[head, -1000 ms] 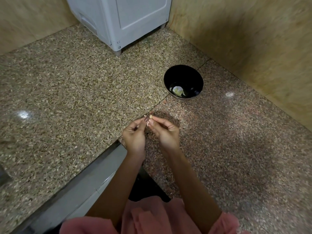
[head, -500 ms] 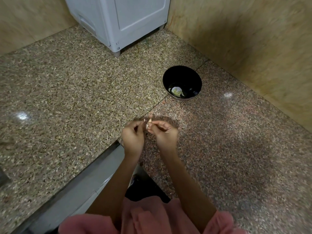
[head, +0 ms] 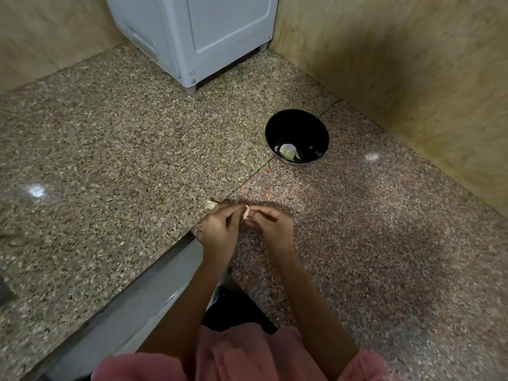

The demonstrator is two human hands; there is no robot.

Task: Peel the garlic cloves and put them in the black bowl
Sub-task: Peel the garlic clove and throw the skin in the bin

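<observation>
A small pale garlic clove is pinched between the fingertips of my left hand and my right hand, low over the granite counter near its inner corner. The black bowl stands beyond them to the right, with a few pale peeled pieces lying in its bottom. A bit of garlic or its skin lies on the counter just above my left hand; I cannot tell which.
A white appliance stands on the counter at the back. Beige tiled walls close in the back and right. The counter's front edge with a metal strip runs diagonally below my left hand.
Both hands have dropped slightly toward me and stayed together on the clove. The pale bit on the counter left of my left hand now shows.
</observation>
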